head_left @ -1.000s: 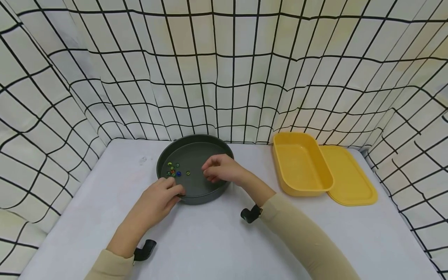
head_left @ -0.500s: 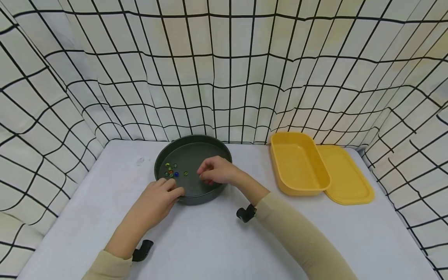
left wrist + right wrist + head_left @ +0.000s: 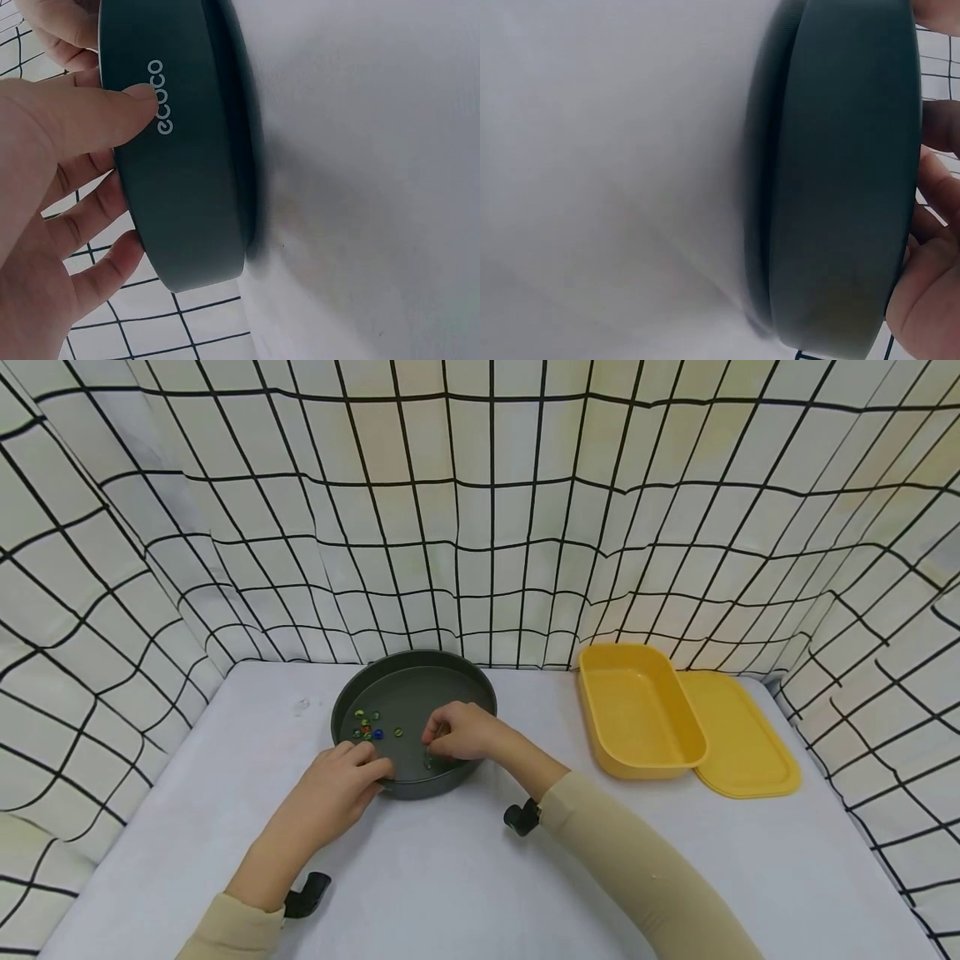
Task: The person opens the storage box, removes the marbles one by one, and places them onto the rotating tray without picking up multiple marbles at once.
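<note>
In the head view, a round dark green pan (image 3: 427, 789) stands on the white table. Several small glass marbles (image 3: 378, 734) lie in its left part, yellow-green, red and blue ones among them. My left hand (image 3: 345, 789) grips the pan's near-left rim. In the left wrist view its thumb (image 3: 127, 112) presses the outer wall beside white "ecoco" lettering, its other fingers behind the rim. My right hand (image 3: 467, 732) reaches over the right rim, fingers bent down close to the pan floor. A faint clear marble (image 3: 428, 762) shows under its fingertips; I cannot tell whether they hold anything.
A yellow rectangular container (image 3: 645, 718) stands open to the right of the pan. Partly under it lies a flat yellow lid (image 3: 750, 743). White walls with black netting (image 3: 491, 527) enclose the back and both sides of the table.
My right hand has lowered a little, fingertips nearer the pan floor, and a clear marble now shows below them. My left hand keeps its grip on the rim. The head view has shifted slightly.
</note>
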Demonstrator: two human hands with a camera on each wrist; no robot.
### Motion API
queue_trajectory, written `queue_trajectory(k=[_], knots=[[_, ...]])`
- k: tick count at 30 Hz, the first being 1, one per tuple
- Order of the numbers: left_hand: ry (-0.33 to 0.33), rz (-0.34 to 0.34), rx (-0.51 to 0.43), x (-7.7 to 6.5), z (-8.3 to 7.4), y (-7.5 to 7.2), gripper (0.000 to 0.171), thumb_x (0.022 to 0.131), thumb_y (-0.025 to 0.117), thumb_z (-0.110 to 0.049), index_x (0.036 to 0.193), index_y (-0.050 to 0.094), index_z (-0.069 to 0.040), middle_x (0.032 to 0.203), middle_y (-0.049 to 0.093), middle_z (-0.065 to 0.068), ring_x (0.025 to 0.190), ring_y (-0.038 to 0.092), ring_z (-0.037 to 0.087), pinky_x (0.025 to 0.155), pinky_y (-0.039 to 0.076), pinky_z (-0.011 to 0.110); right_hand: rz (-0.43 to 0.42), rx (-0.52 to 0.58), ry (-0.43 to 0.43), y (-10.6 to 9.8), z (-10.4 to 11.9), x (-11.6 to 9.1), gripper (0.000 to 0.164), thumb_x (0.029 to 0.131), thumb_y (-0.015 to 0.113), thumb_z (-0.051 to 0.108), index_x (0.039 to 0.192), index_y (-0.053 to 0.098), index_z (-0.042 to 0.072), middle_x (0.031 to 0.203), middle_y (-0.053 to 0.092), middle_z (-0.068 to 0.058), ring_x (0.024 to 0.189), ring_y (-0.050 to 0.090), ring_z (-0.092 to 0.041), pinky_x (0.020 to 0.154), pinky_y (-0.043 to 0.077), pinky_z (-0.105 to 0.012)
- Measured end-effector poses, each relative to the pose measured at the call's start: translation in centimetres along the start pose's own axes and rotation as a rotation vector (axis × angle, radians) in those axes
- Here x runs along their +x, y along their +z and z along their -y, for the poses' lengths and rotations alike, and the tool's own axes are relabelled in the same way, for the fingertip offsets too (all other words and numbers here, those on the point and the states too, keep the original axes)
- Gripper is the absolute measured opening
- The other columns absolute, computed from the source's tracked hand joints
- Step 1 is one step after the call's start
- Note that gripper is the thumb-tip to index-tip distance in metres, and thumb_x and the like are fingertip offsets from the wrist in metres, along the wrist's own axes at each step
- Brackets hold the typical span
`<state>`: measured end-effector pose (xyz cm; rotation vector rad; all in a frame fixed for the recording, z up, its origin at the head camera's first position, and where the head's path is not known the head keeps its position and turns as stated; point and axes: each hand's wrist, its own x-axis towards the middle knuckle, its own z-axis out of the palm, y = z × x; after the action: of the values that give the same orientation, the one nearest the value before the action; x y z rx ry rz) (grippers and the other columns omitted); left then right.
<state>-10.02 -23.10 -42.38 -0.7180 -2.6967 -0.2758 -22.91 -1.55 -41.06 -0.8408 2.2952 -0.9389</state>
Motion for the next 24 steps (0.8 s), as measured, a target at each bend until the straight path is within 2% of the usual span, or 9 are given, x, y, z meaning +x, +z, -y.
queue_trajectory(k=[2, 7, 11, 19, 24], knots=[[-0.004, -0.002, -0.010, 0.0, 0.0, 0.0, 0.027, 0.078, 0.084, -0.006, 0.094, 0.070, -0.024, 0.084, 0.053, -0.007, 0.075, 0.046, 0.014, 0.066, 0.042, 0.032, -0.006, 0.044, -0.003, -0.1, -0.1, -0.2, 0.010, 0.092, 0.070, 0.016, 0.100, 0.072, 0.012, 0.083, 0.072, 0.000, 0.068, 0.066, -0.013, 0.065, 0.054, -0.025], [0.004, -0.024, -0.026, 0.0, 0.1, 0.1, 0.025, 0.078, 0.085, -0.008, 0.093, 0.071, -0.022, 0.084, 0.054, -0.007, 0.075, 0.047, 0.014, 0.066, 0.043, 0.033, -0.020, 0.242, -0.026, -0.7, -0.7, -1.2, 0.020, 0.094, 0.068, 0.017, 0.109, 0.070, 0.005, 0.095, 0.071, -0.008, 0.079, 0.068, -0.018, 0.071, 0.059, -0.030], [0.003, -0.036, -0.034, -0.1, 0.1, 0.2, 0.024, 0.077, 0.086, -0.011, 0.092, 0.071, -0.023, 0.084, 0.055, -0.008, 0.075, 0.049, 0.013, 0.066, 0.044, 0.033, -0.041, 0.360, -0.049, -1.4, -1.4, -2.3, 0.024, 0.094, 0.067, 0.015, 0.113, 0.067, 0.000, 0.100, 0.070, -0.016, 0.080, 0.067, -0.019, 0.073, 0.060, -0.032], [-0.042, -0.036, -0.019, 0.0, -0.1, 0.6, 0.013, 0.084, 0.081, -0.033, 0.088, 0.071, -0.025, 0.083, 0.056, -0.008, 0.074, 0.047, 0.012, 0.064, 0.041, 0.032, -0.103, 0.380, -0.056, -4.3, -3.4, -5.6, 0.021, 0.096, 0.065, 0.014, 0.112, 0.066, 0.000, 0.096, 0.067, -0.016, 0.081, 0.066, -0.023, 0.078, 0.060, -0.039], [-0.076, -0.030, -0.004, 0.3, -0.2, 0.8, 0.012, 0.085, 0.079, -0.035, 0.089, 0.072, -0.026, 0.084, 0.056, -0.010, 0.075, 0.049, 0.014, 0.064, 0.042, 0.034, -0.149, 0.362, -0.010, -6.5, -4.7, -7.9, 0.012, 0.096, 0.065, 0.013, 0.107, 0.067, 0.006, 0.102, 0.065, -0.024, 0.087, 0.066, -0.035, 0.078, 0.060, -0.037]])
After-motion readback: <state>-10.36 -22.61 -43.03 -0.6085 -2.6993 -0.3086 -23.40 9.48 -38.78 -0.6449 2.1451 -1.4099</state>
